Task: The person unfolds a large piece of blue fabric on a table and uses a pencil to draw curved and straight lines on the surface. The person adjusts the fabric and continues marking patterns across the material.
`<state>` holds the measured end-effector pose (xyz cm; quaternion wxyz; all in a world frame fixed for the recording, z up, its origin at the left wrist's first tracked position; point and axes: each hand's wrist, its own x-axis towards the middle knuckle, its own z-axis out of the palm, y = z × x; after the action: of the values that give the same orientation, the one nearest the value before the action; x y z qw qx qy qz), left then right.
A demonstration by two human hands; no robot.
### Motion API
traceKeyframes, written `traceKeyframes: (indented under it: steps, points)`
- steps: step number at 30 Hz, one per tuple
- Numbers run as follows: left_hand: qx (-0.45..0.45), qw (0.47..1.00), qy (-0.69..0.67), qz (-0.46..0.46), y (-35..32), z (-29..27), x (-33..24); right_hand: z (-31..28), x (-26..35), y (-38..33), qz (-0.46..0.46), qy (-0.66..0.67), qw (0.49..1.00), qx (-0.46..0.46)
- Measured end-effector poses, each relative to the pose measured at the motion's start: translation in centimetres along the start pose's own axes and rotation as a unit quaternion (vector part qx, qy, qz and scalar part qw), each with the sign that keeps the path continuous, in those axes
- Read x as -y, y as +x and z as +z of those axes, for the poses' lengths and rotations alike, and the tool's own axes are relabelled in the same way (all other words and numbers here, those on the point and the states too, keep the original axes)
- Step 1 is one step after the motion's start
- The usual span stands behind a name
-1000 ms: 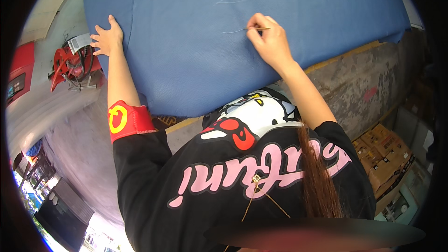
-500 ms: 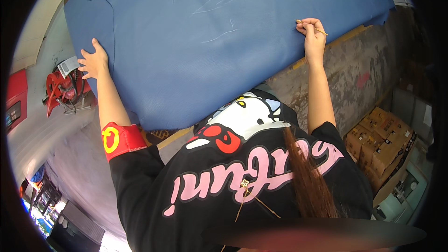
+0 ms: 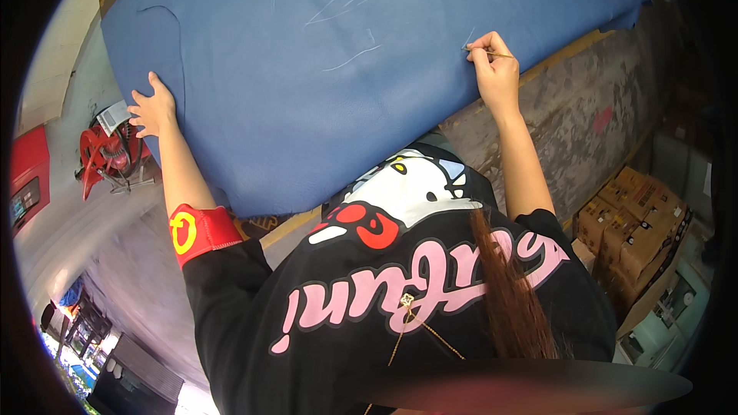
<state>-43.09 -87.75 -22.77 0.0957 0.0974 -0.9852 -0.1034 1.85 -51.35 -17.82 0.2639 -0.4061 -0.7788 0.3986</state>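
Item: large blue sheet (image 3: 323, 69), leather-like, spread over the counter (image 3: 584, 107); fills the upper centre of the frame, its near edge hanging over the counter's front. Faint pale lines are visible at upper centre.

Left hand (image 3: 152, 107): fingers spread, flat on the sheet's left edge, centre left of frame. Holds nothing.

Right hand (image 3: 496, 69): fingers pressed together, pinching a thin marking stick (image 3: 492, 52) with its tip on the sheet, upper right of centre.

Handling note: the mark will likely come cleanest if the left hand pins the sheet taut while the stick is drawn with light, even pressure; slack near the overhanging edge could make the line wander.

Change from the earlier frame: the right hand sat further toward the upper right half a second ago and now marks lower, nearer centre. The left hand lies lower along the same edge. The sheet lies as it did.

Surroundings: red machine (image 3: 108, 154), left; cardboard boxes (image 3: 630, 223), lower right.
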Motion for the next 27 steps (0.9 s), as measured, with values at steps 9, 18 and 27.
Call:
traceKeyframes:
  steps: [9,18,27]
  points:
    - [-0.010,1.000,-0.015,0.009,-0.2,-0.2,-0.1,3.1,1.4,1.8,-0.104,0.065,0.990,0.071]
    - [0.026,0.999,-0.022,0.025,-0.4,-0.3,0.2,13.1,3.3,6.6,-0.316,-0.263,0.906,0.103]
    - [0.168,0.977,-0.066,0.117,1.0,-1.7,2.4,15.6,5.0,13.9,-0.203,0.008,0.957,0.206]
